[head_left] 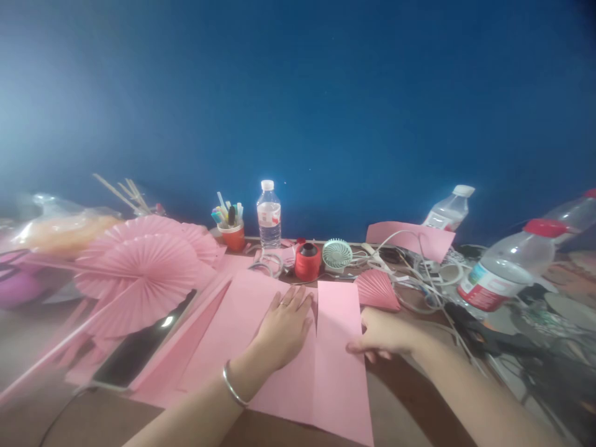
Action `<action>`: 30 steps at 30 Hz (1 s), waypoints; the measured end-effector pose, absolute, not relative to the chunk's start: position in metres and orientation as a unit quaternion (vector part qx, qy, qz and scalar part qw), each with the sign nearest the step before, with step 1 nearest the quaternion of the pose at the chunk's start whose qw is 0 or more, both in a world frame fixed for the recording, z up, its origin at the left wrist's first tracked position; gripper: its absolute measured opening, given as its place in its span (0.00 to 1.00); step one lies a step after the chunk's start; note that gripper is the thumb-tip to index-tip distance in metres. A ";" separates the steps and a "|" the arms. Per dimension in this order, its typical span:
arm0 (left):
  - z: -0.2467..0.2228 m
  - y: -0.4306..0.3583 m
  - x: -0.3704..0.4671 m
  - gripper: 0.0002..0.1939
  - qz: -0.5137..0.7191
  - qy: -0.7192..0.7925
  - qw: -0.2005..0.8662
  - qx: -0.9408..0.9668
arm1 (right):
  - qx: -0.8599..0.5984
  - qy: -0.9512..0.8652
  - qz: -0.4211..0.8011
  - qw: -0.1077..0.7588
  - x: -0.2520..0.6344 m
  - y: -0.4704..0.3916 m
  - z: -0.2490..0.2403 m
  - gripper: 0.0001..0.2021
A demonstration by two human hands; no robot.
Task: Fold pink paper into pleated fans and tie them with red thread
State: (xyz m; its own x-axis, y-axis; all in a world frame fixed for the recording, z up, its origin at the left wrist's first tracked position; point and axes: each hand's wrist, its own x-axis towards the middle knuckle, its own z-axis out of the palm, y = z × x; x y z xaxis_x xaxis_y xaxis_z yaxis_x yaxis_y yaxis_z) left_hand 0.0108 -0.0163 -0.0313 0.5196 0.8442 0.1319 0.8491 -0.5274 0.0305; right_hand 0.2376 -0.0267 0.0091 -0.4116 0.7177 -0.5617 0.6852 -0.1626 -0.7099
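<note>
My left hand [286,329] lies flat with its fingers stretched out on a large sheet of pink paper [233,323]. A ring and a silver bangle are on that hand and wrist. Beside it, a narrow pink paper strip [342,385] runs lengthwise towards me. Whether the strip is a separate piece or a folded part of the sheet, I cannot tell. At the strip's right edge my right hand [384,335] is closed, thumb on top of the paper and fingers curled at the edge. A small pleated pink paper piece [378,290] lies just behind it.
Pleated pink paper fans [139,273] lie left, near a dark phone [144,354]. Behind the sheet stand a pen cup [233,236], a water bottle [269,217], a red round object [308,261] and a small fan [338,254]. Cables [426,292] and a large bottle [505,270] crowd the right.
</note>
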 end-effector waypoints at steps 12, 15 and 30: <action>-0.029 -0.015 0.008 0.24 -0.064 -0.497 0.035 -0.864 | -0.470 -0.601 0.646 -0.007 0.240 -0.030 0.013 0.11; -0.018 -0.017 0.008 0.21 -0.084 -0.501 0.037 -0.861 | -0.478 -0.626 0.616 -0.011 0.235 -0.032 0.012 0.09; -0.037 -0.027 0.011 0.30 -0.029 -0.498 0.028 -0.866 | -0.593 -0.653 0.470 -0.037 0.256 -0.017 0.006 0.13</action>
State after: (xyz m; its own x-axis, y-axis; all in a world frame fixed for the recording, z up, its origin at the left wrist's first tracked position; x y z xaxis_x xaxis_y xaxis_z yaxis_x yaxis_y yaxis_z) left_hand 0.0110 -0.0267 -0.0374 0.5027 0.8609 0.0781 0.8641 -0.5029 -0.0188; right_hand 0.2555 -0.0166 0.0064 -0.2937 0.7394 -0.6058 0.8089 -0.1454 -0.5697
